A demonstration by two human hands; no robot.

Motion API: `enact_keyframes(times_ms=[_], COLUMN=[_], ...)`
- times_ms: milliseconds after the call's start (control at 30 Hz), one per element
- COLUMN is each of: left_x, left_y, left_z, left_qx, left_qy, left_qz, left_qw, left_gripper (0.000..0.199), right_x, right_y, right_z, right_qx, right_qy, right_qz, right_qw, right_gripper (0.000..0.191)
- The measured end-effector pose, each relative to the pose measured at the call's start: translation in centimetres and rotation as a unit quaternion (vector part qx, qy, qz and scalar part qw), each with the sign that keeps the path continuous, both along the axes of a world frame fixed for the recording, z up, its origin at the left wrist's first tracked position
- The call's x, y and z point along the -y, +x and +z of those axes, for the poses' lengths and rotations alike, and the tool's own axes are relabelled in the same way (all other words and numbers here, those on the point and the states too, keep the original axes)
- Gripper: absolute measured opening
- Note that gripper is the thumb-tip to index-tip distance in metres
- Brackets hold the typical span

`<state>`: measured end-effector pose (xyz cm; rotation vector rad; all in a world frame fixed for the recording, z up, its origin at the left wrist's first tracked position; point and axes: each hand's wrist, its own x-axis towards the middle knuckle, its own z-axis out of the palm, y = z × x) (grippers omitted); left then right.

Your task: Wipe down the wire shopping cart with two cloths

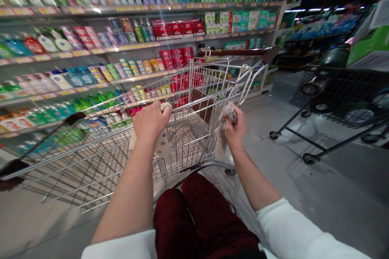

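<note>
A wire shopping cart [179, 153] stands right in front of my knees, its brown handle bar [234, 52] at the far right end. My left hand [150, 119] is closed around a cream cloth with dots [164, 145] at the cart's near top rail; the cloth hangs down over the side wires. Farther right, my right hand [236, 127] grips a crumpled greyish cloth or wipe [223, 129] beside the cart's rear corner. Some of its fingers are hidden by the bunched material. The cart's basket shows bare wire, with a brown panel [202, 105] near the handle end.
Shelves [91, 50] packed with bottles, tubs and boxes run behind the cart. To the right stands a second, dark cart [334, 117] loaded with a green box [370, 48] and other goods. Grey tiled floor [282, 186] lies between the carts.
</note>
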<state>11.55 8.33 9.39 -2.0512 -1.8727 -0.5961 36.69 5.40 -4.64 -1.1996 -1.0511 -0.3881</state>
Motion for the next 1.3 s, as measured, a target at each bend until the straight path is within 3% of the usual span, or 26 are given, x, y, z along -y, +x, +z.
enact_keyframes(times_ms=[100,167,433,767,1033,1300], left_x=[0.0,0.1,0.1,0.3,0.2,0.4], left_y=[0.0,0.0,0.0,0.1,0.0,0.0], left_z=[0.1,0.1,0.0,0.2,0.1,0.2], left_qx=[0.003,0.004,0.002,0.008,-0.004,0.004], left_qy=[0.002,0.001,0.006,-0.003,-0.012,-0.009], left_qz=[-0.003,-0.004,-0.004,-0.005,0.003,0.001], left_qw=[1.000,1.000,1.000,1.000,1.000,1.000], left_gripper=[0.052,0.052,0.053,0.053,0.052,0.051], right_x=[-1.3,-2.3,-2.4,-1.3,-0.4,0.6], right_y=[-0.3,-0.8,-3.2,-4.4,-3.6,-3.0], right_z=[2.7,2.4,-5.7,-10.4,-10.7,-9.9], right_qx=[0.084,0.115,0.139,0.158,0.112,0.061], right_qy=[-0.022,-0.057,-0.149,-0.134,-0.150,-0.168], right_qz=[-0.019,-0.044,-0.067,-0.012,0.051,0.110], right_qw=[0.996,0.991,0.977,0.978,0.981,0.978], right_gripper=[0.055,0.059,0.064,0.057,0.067,0.055])
